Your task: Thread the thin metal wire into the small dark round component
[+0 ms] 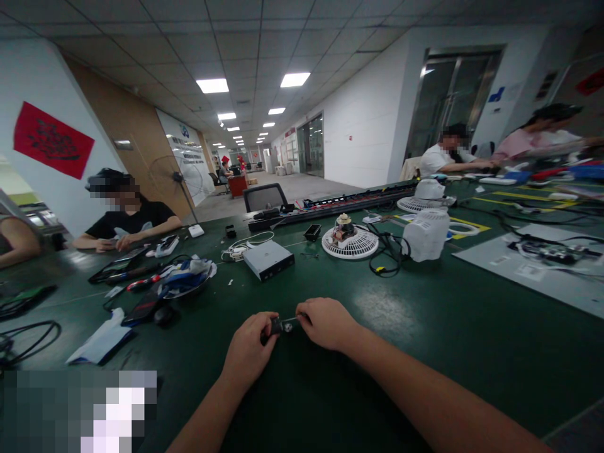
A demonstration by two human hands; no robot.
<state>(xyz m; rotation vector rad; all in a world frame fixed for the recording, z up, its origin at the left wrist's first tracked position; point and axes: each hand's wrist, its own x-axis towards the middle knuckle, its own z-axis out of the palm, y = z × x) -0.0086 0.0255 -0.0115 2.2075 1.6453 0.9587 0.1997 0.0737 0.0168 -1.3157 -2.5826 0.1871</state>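
Both hands pinched on one small part, low over the table (425, 327).

My left hand (248, 346) grips a dark part (276, 326); my right hand (325, 322) pinches its thin metal end (290, 321). I'd judge: keep the left fixed and turn gently. Part sits between my fingertips; grey box (268, 259) well beyond, fan grille (350, 242) beyond-right.

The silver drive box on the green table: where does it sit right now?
In the head view the silver drive box lies left of centre on the green table, beyond both hands, between a white coiled cable and the white fan grille.
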